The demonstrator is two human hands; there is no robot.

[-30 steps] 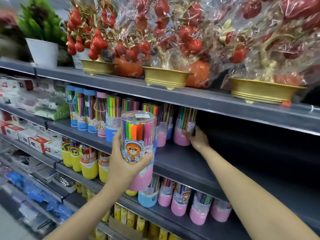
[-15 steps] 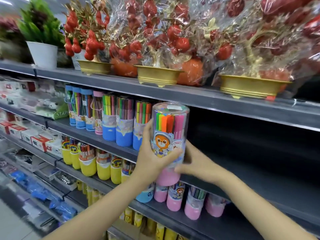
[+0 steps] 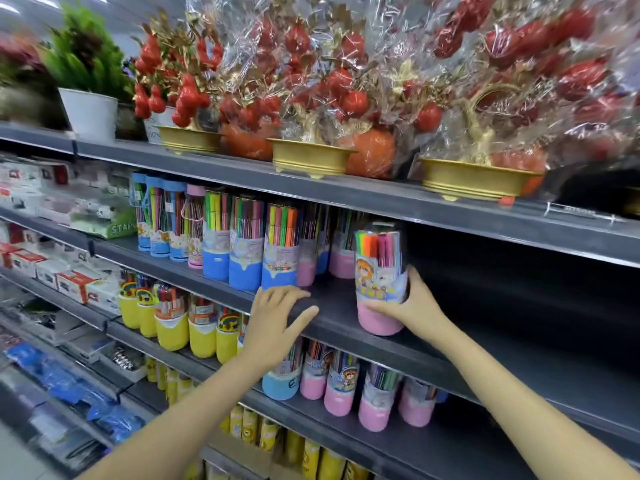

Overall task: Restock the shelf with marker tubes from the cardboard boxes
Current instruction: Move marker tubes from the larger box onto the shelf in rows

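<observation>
1. Standing upright now on the middle shelf (image 3: 450,344), the pink tube (image 3: 380,282) is steadied near the front edge; half a second ago it was carried in mid-air between both hands.
2. It is gripped by the right hand (image 3: 412,306) alone, fingers and thumb wrapped round its lower half.
3. The left hand (image 3: 273,323) has been taken off the tube and is spread open, fingers straight, laid over the shelf's front lip just below the blue tubes (image 3: 249,251).
4. One more tube is judged as good as placed; only the release is left, and perhaps a push back towards the pink tubes behind it.
5. To the right of the tube the dark grey shelf is bare, so plenty of restocking is judged to be left.
6. No cardboard boxes are seen in this view.
7. Above, wrapped red-fruit ornaments in gold pots (image 3: 474,178) are lined up; below, yellow tubes (image 3: 173,327) and more pink tubes (image 3: 375,403) are racked; boxed stationery (image 3: 72,282) is shelved at far left.
</observation>
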